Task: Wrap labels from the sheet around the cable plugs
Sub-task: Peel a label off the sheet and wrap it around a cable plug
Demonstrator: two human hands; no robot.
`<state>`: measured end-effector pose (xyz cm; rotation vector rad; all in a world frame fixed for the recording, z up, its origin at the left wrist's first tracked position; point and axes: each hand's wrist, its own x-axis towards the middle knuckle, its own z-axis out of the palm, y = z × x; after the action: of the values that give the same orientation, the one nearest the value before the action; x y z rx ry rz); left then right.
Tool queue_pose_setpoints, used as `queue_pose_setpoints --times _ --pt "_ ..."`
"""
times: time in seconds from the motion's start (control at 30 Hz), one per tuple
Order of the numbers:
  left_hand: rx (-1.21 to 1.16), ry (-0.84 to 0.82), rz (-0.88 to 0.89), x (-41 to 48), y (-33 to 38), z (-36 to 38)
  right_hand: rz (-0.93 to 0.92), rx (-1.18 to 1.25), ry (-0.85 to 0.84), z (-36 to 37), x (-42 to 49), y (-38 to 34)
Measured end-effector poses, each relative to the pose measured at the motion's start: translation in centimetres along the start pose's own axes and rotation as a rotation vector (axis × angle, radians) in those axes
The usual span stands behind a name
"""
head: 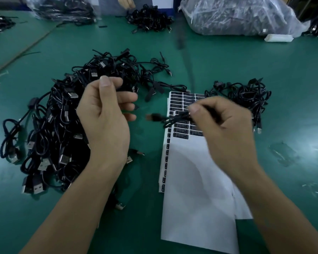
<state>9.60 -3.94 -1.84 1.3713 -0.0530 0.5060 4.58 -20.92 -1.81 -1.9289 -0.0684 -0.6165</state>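
Green table carries the label sheet. Above the sheet, right hand pinches a cable, plug projecting leftward. Left hand beside sheet: fingers curled, grip indeterminate.

No text legible anywhere. Black labels on sheet — pale print lines on each, too small and blurred to read. Column of tiny black tabs down sheet's left edge — marks likewise unreadable. Plugs: no brand or number discernible.
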Motion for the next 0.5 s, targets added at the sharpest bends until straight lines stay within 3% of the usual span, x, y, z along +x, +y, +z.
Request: queue_pose_setpoints --times 0.17,0.33,0.5 --pt "0.197 -0.032 0.036 -0.1 -0.8 -0.1 0.174 -0.298 0.282 -5.0 3.9 1.1" --pt "0.434 -0.192 -0.032 0.5 -0.9 -0.6 0.344 -0.530 0.243 -7.9 6.4 3.2" --pt "0.886 -0.550 -0.110 1.5 0.1 -1.5 0.504 -0.583 0.165 -8.3 7.4 3.4"
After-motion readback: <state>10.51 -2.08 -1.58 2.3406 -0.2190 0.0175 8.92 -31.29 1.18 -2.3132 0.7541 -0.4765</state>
